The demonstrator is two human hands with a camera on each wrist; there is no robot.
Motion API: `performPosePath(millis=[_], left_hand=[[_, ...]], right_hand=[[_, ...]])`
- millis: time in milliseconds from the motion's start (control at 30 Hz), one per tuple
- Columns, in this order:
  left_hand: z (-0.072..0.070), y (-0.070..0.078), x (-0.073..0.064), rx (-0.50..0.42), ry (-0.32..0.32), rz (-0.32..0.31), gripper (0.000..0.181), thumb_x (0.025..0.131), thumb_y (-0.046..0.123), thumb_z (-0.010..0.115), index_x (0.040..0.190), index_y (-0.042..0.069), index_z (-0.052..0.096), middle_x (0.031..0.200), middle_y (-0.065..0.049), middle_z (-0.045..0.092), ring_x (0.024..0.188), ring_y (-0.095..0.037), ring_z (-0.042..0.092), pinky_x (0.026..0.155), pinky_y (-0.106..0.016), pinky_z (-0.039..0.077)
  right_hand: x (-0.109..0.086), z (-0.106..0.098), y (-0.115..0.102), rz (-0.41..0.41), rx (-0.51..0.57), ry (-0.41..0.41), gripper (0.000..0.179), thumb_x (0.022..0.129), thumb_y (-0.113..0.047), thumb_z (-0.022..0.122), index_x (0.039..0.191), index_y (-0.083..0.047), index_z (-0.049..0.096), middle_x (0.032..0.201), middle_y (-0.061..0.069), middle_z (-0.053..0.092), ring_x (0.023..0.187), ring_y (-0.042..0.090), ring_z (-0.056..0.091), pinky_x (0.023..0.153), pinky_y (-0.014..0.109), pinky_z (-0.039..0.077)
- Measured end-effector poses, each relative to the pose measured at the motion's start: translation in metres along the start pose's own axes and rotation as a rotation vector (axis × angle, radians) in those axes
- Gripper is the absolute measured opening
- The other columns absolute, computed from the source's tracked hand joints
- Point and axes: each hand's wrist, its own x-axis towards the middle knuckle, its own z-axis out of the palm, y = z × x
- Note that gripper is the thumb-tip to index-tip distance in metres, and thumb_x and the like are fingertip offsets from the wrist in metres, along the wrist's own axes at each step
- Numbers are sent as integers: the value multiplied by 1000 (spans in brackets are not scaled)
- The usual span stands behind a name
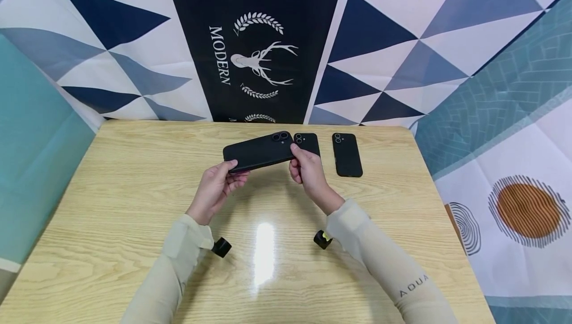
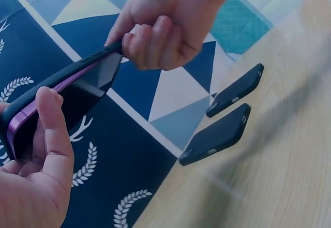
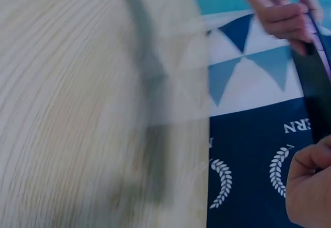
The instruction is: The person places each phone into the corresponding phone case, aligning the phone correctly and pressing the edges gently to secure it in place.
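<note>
A purple-edged phone (image 2: 23, 119) in a black phone case (image 1: 256, 154) is held above the table, its camera end toward the right. The left wrist view shows the purple edge standing out from the case near the left hand, and the dark screen facing down. My left hand (image 1: 215, 187) grips the left end, thumb on top and fingers beneath. At the camera end, my right hand (image 1: 311, 172) pinches the corner between thumb and curled fingers. Behind it lies a black cased phone or empty case (image 1: 308, 142), partly hidden by the hand.
Another black cased phone or case (image 1: 347, 155) lies farther right on the wooden table (image 1: 134, 190). A patterned cloth backdrop (image 1: 268, 56) rises behind the table's back edge. Small black wrist-worn devices (image 1: 222, 247) hang under both sleeves.
</note>
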Motion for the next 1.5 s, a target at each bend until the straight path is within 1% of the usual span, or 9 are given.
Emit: performPosePath(millis=[100,233,367,500,700,833,1000,1267,1500], left_hand=[[0,-1,1,-20,-1,-6,25,98,19,46,86,10,66,73,1,71,63,-6,65,62,-16,55],[1,-1,1,-35,1,4,24,98,18,45,87,9,65,73,1,71,63,-6,64,61,-15,54],[4,0,0,-38,-19,15,22,98,18,46,89,9,64,74,1,71,63,-6,65,61,-15,55],[7,0,0,-14,-38,14,22,98,18,46,89,9,64,74,1,71,64,-6,65,62,-16,55],[9,-1,-1,18,-56,15,19,98,19,48,97,5,60,77,1,72,67,-6,66,65,-17,56],[11,-1,-3,17,-65,32,19,97,22,51,97,6,60,78,2,72,69,-6,66,66,-17,56],[16,-4,-2,19,-106,41,19,97,23,53,92,10,66,80,3,72,70,-6,66,69,-18,56],[14,-1,-1,64,-153,-15,25,97,25,51,84,12,69,74,3,70,60,-5,59,56,-15,50],[9,3,-1,150,-197,-56,28,96,20,53,73,14,69,74,3,69,62,-4,56,58,-14,49]], right_hand=[[-1,1,-1,12,47,-18,45,100,-31,44,60,-10,43,43,-5,43,34,5,35,34,17,26],[-3,4,1,72,93,-54,49,100,-41,39,61,-11,46,44,-4,49,35,6,40,34,18,32],[-5,11,2,140,118,-168,55,97,-50,37,64,-10,51,47,-3,53,37,7,44,35,18,35],[-8,19,2,189,81,-262,47,97,-43,44,65,-11,55,49,-5,54,38,6,45,37,17,36],[-8,22,1,176,115,-244,41,96,-28,48,60,-12,57,49,-5,55,38,4,45,37,15,36],[-9,24,4,173,140,-269,43,97,-33,44,61,-12,56,49,-5,55,38,4,46,37,15,38],[-11,30,8,162,100,-335,41,99,-34,40,66,-13,55,50,-7,54,39,3,44,37,15,34],[-11,31,4,126,121,-283,41,95,-21,47,57,-12,57,44,-7,49,35,3,35,37,16,27],[-11,30,5,134,123,-279,43,94,-22,47,53,-12,52,42,-6,46,33,3,34,36,16,26]])
